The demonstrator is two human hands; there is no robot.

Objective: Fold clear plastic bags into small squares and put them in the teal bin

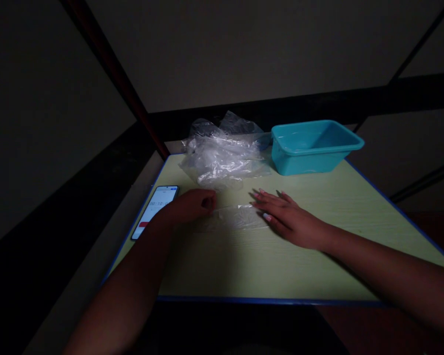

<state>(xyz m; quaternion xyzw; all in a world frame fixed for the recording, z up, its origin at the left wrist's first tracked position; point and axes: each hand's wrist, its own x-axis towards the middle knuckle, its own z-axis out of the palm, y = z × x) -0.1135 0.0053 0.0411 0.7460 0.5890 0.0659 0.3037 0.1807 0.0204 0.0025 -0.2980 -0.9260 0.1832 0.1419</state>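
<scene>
A clear plastic bag (239, 217), folded into a flat narrow strip, lies on the table between my two hands. At its left end is my left hand (197, 204), its fingers curled closed; whether the bag's edge is inside them is hidden. My right hand (290, 219) rests palm down at the strip's right end, fingers stretched out and touching the plastic. Just beyond my hands sits a loose, crumpled heap of clear plastic bags (222, 155).
A turquoise plastic basin (311, 162) stands at the table's back right. By the left edge lies a phone (157, 209) with a running timer on screen, partly covered by my left arm. The pale wooden table (266, 273) has a blue edge, and a wall rises behind it.
</scene>
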